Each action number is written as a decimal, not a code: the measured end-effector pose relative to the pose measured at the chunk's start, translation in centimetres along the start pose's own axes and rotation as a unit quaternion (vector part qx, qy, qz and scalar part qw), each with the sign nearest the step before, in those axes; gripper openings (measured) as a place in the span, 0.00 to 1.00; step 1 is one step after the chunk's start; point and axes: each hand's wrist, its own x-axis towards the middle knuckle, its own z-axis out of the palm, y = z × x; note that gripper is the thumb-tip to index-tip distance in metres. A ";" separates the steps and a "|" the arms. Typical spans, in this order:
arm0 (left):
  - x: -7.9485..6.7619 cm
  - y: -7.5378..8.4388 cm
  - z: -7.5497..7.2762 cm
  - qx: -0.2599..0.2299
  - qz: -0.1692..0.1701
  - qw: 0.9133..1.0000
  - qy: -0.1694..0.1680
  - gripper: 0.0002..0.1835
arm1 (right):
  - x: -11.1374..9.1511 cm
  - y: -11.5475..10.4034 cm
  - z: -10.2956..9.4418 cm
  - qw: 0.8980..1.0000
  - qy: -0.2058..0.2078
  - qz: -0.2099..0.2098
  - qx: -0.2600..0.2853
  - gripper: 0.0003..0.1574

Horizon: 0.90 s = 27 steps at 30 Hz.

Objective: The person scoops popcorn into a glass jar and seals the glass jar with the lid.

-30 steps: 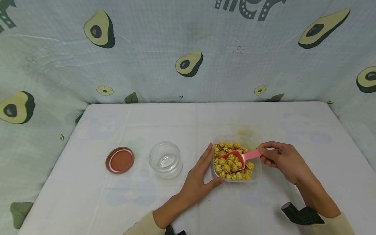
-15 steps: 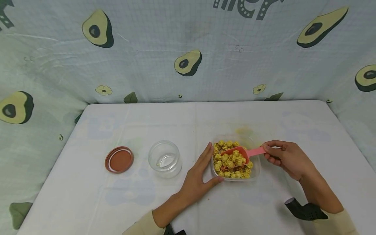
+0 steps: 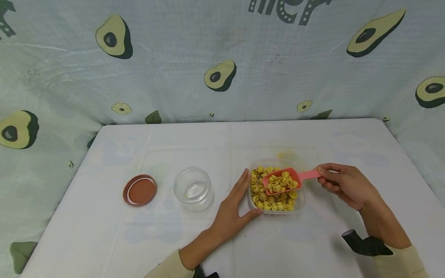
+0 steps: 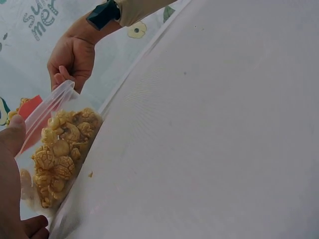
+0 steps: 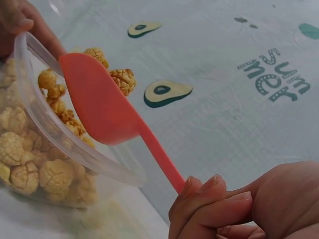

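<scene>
- I see the right hand (image 3: 347, 185) on the right side. Its thumb and fingers pinch the end of the handle of the red scoop (image 5: 104, 104).
- The scoop is over the clear tub (image 3: 301, 201). From the right wrist I can see the scoop's bowl higher than the tub's rim.
- A small heap of yellow popcorn (image 3: 283, 181) sits in the scoop. The handle points to the right.
- I see more popcorn (image 3: 274, 204) down inside the tub, mostly on its left and near sides.
- The left hand (image 3: 229, 216) rests on the tub. Its fingers lie straight along the left side, and its thumb is apart from them, at the near side. It steadies nothing else that I can see.
- A clear round jar (image 3: 194, 189) stands to the left of the left hand, well apart from the tub.
- Farther left, a round brown lid (image 3: 140, 191) with a white ring lies flat on the white table (image 3: 87, 231).
- A yellow mark (image 3: 286, 155) shows on the table at the far side of the tub.
- A pale cloth (image 3: 167, 50) with avocado pictures hangs behind the table.
</scene>
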 end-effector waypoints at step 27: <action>-3.2 4.4 -3.1 -0.053 0.024 0.996 0.062 0.43 | -1.7 -2.5 -0.1 0.992 -0.004 -0.091 0.090 0.10</action>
